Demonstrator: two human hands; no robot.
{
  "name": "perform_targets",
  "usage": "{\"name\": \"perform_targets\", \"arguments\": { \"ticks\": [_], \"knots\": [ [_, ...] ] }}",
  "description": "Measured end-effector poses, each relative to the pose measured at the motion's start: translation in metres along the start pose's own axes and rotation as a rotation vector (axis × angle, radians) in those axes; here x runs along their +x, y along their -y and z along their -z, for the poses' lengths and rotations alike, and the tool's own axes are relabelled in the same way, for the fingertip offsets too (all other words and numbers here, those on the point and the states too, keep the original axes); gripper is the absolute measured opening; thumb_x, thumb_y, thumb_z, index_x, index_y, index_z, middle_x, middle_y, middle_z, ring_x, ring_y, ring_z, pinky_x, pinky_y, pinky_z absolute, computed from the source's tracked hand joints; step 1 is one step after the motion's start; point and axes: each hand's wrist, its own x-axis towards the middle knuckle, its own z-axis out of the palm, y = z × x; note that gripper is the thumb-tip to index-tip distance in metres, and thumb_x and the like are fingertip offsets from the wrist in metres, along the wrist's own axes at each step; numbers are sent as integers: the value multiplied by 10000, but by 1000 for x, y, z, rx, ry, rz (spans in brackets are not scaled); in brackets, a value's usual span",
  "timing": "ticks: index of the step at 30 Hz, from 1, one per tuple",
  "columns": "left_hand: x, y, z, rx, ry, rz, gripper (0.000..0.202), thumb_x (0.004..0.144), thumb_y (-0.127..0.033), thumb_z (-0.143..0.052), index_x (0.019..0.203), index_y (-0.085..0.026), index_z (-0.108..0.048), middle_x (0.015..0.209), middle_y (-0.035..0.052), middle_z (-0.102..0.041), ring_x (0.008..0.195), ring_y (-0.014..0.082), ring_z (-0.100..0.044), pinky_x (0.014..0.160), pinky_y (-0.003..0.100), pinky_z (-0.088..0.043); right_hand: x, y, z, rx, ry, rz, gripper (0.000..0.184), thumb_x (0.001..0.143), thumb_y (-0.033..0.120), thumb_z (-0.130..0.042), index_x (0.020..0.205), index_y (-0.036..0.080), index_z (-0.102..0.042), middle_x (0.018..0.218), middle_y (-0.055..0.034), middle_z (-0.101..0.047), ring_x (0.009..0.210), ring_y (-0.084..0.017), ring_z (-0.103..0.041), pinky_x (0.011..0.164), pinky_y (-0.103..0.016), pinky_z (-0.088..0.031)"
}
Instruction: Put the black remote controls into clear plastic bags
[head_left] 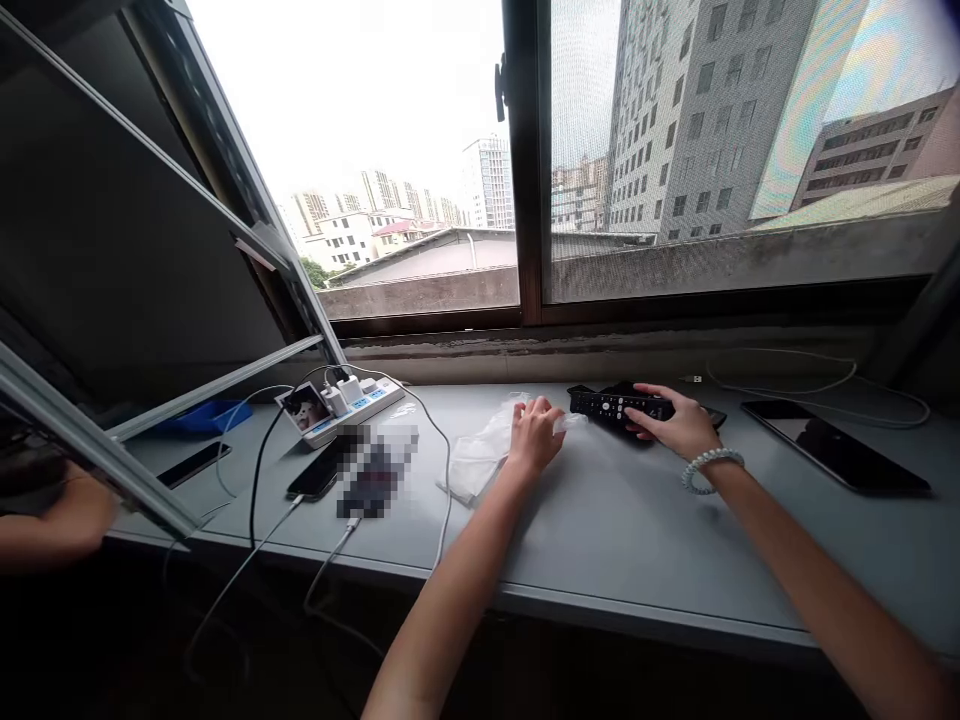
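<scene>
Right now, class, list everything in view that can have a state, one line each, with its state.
Remote control: lying on the table, gripped by the right hand.
Plastic bag: flat on the table, under the curled left hand.
Power strip: several plugs inserted.
Phone beside the power strip: screen dark, face up.
Tablet: screen dark, lying flat.
</scene>
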Motion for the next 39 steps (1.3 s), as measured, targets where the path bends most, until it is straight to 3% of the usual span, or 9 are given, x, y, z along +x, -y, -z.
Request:
{"name": "perform_targets", "arguments": {
  "ticks": [5, 13, 17, 22, 24, 26, 29, 35, 39],
  "knots": [
    [3, 0, 3, 10, -70, -2, 263, 833, -74, -446, 893, -232, -647, 1023, 23, -579, 945, 157, -538, 941, 334, -308, 1, -12, -7, -318, 105, 296, 322, 687, 260, -664, 1007, 268, -702, 937, -14, -715, 765, -234, -685, 729, -366, -550],
    [7, 1, 1, -50, -175, 12, 160, 798, -79, -527, 739, -203, -607, 945, 1, -598, 847, 139, -546, 888, 298, -350, -4, 1, 1, -432, -197, 687, 447, 787, 62, -484, 1095, 335, -658, 1129, 44, -648, 994, -187, -610, 757, -312, -522],
    [7, -1, 1, -60, -159, 12, 156, 775, -66, -548, 708, -200, -587, 931, -13, -599, 736, 123, -536, 843, 284, -366, -4, 8, 5, -353, -384, 815, 371, 811, 65, -485, 943, 320, -720, 1070, 24, -666, 970, -182, -593, 816, -321, -504],
    [7, -5, 1, -72, -126, 7, 128, 795, -92, -543, 734, -203, -565, 928, -4, -601, 722, 125, -550, 817, 287, -362, -5, 13, 8, -307, -453, 881, 343, 843, 96, -482, 846, 331, -733, 1034, 25, -678, 988, -183, -587, 827, -324, -493],
    [8, -6, 1, -92, -156, -2, 48, 797, -169, -576, 814, -211, -561, 936, 7, -607, 809, 150, -567, 859, 310, -340, -5, 14, 7, -269, -449, 842, 277, 844, 145, -513, 878, 319, -726, 1021, 18, -686, 947, -185, -608, 812, -327, -496],
    [8, -7, 3, -127, -193, 2, 168, 767, -252, -622, 918, -226, -552, 968, 16, -618, 923, 186, -557, 887, 332, -320, -5, 15, 5, -212, -452, 724, 186, 813, 233, -583, 940, 289, -707, 972, -4, -699, 807, -184, -639, 713, -321, -516],
    [7, -7, 5, -163, -212, 28, 327, 721, -265, -649, 1026, -244, -533, 993, 18, -636, 1000, 210, -533, 910, 347, -302, -5, 19, 2, -49, -478, 480, 306, 736, 367, -655, 1012, 235, -655, 953, -42, -688, 575, -157, -617, 506, -289, -490],
    [6, -6, 4, -136, -219, 7, 224, 710, -203, -609, 921, -234, -539, 925, 14, -641, 955, 210, -535, 895, 347, -316, 4, 22, 7, 410, -558, 45, 360, 714, 420, -594, 1003, 207, -570, 753, -35, -610, 414, -123, -520, 360, -255, -404],
    [6, -5, 3, -124, -253, -4, 228, 708, -196, -603, 910, -227, -502, 933, 15, -630, 943, 208, -535, 888, 345, -329, 8, 17, 11, 569, -524, -75, 332, 691, 379, -576, 977, 210, -572, 660, -18, -555, 415, -125, -504, 330, -237, -370]
  ]
}}
